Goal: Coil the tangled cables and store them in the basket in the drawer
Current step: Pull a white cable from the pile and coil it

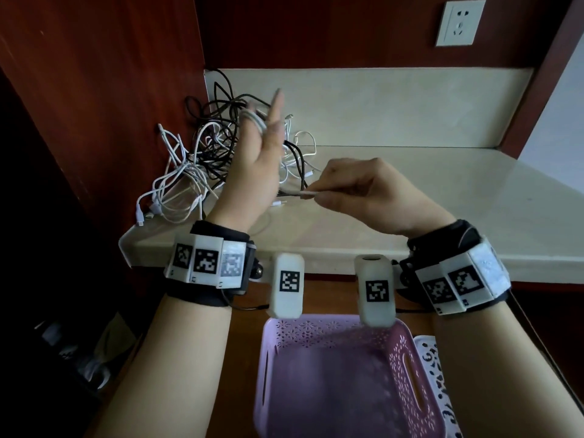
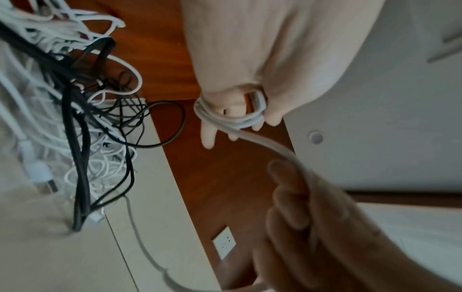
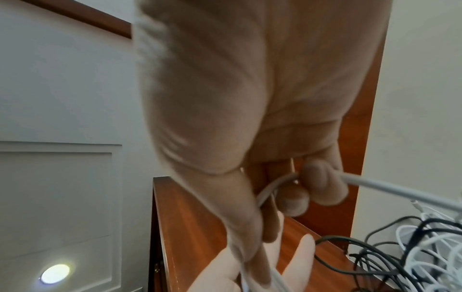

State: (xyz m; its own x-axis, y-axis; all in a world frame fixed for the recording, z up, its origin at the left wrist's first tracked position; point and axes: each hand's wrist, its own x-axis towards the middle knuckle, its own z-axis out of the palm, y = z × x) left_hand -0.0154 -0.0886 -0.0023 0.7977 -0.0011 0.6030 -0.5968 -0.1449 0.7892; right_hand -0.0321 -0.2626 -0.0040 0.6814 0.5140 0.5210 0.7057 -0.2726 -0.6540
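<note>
White cable [image 2: 240,120] front and centre: several turns of it sit wound around the fingers [image 2: 208,138] of the left hand [image 1: 252,172], which is raised upright above the table [image 1: 410,197], fingers extended and the thumb pressing the loops in place. From that coil the cable runs across to the right hand [image 1: 357,191], whose curled fingers and thumb pinch the free length, drawn fairly straight between the two hands. In the right wrist view the same cable [image 3: 375,186] passes out between the fingertips [image 3: 322,183] towards the heap.

Behind the left hand, in the back left corner of the table, lies the tangle of cables [image 1: 196,159], black and white strands all knotted together, a few white plugs trailing to the front edge. The left wrist view shows that tangle [image 2: 75,118] close up, black leads crossing over white ones.

Below the table edge, the drawer is open, and the purple perforated basket [image 1: 407,374] sits in it with no cable inside that can be seen. A white patterned basket [image 1: 433,368] sits just beside it on the right. On the wall above, a white socket [image 1: 459,22].
</note>
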